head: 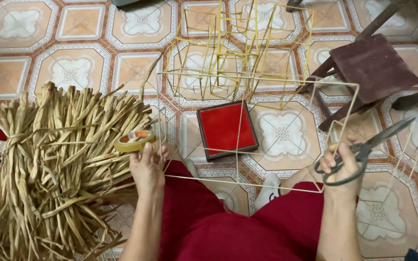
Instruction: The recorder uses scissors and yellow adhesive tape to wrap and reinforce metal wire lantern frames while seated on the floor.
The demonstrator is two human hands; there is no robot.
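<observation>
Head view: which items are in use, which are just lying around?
In use:
left hand holding tape roll
right hand holding scissors
yellow stick frame

Lying about:
dried fibre bundle
finished frames
red tray
wooden stool

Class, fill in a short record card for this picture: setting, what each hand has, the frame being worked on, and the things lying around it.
Setting: patterned tiled floor, seen from above a seated person's lap
Left hand: holds a roll of tape
Right hand: grips dark scissors
In work: thin yellow stick frame, cube-shaped, across the knees
Left side: bundle of dried straw-coloured strips
Ahead: finished stick frames, red square tray
Right: dark wooden stool
</observation>
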